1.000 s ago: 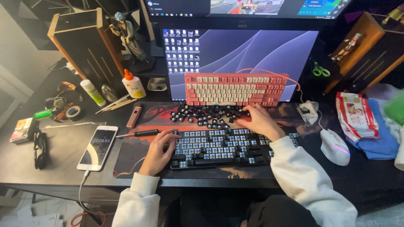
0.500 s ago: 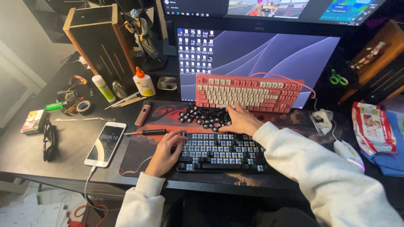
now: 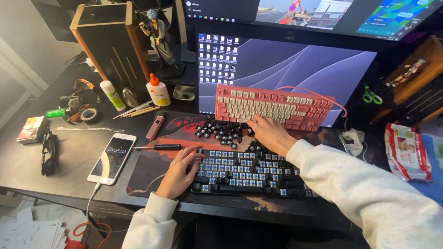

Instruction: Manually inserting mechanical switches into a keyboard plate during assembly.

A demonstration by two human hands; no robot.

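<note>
The left hand lies flat, fingers loosely spread, on the left edge of the black mechanical keyboard with bare blue switches, which sits on the red-and-black desk mat near the desk's front edge. A slip of that bracing hand could shift the board. Just behind it lies a heap of loose black keycaps, easily scattered. The right hand, fingers curled downward, reaches into them; whether it grips one I cannot tell.
</note>
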